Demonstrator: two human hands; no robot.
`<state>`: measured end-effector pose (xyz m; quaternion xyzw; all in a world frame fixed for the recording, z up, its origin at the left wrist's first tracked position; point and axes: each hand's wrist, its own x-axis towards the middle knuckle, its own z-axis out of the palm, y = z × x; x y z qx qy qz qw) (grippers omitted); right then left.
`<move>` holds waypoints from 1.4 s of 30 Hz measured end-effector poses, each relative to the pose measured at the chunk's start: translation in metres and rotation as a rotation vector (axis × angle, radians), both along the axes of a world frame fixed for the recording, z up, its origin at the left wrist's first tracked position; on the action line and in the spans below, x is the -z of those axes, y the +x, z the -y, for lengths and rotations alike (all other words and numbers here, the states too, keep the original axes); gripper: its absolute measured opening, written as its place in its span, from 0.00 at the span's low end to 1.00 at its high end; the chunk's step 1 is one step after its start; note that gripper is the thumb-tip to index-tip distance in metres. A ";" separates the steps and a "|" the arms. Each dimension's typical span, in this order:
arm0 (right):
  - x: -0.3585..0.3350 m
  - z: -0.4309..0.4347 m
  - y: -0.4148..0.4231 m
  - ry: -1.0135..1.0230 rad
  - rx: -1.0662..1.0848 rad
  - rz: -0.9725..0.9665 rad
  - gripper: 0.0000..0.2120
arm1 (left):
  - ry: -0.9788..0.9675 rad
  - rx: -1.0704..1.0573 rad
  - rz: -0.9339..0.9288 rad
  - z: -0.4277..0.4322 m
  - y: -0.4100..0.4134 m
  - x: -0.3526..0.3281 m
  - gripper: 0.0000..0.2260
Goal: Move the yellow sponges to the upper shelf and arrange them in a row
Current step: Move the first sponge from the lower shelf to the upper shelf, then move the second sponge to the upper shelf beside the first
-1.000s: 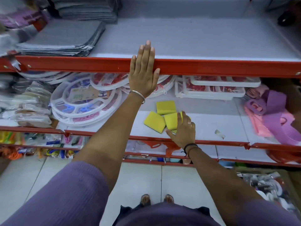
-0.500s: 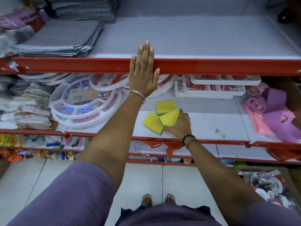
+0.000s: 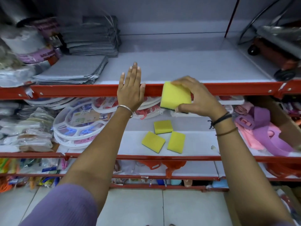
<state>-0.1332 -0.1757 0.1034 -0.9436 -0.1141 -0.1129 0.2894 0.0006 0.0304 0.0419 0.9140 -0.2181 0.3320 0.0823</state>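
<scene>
Yellow foam fills my right hand [image 3: 197, 97]: fingers along the top edge and thumb under the bottom edge pinch the held sponge [image 3: 175, 96], which sits in front of the red front rail [image 3: 236, 88] of the upper shelf [image 3: 187, 66]. My left hand [image 3: 131, 90] lies flat and open over that rail, fingers stretched onto the grey shelf surface, gripping nothing. Three more yellow sponges [image 3: 162, 127] lie loose and close together on the lower shelf [image 3: 198, 144]. Folded grey cloths [image 3: 73, 70] crowd the upper shelf's left end, a wheeled red item [image 3: 275, 53] its right. Round white plastic hanger packs [image 3: 81, 123] sit beside the sponges; I can't read their label.
</scene>
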 end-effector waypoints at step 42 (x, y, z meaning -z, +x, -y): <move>0.253 0.017 0.017 -0.237 0.251 -0.764 0.55 | -0.080 -0.007 0.082 -0.001 0.009 0.018 0.27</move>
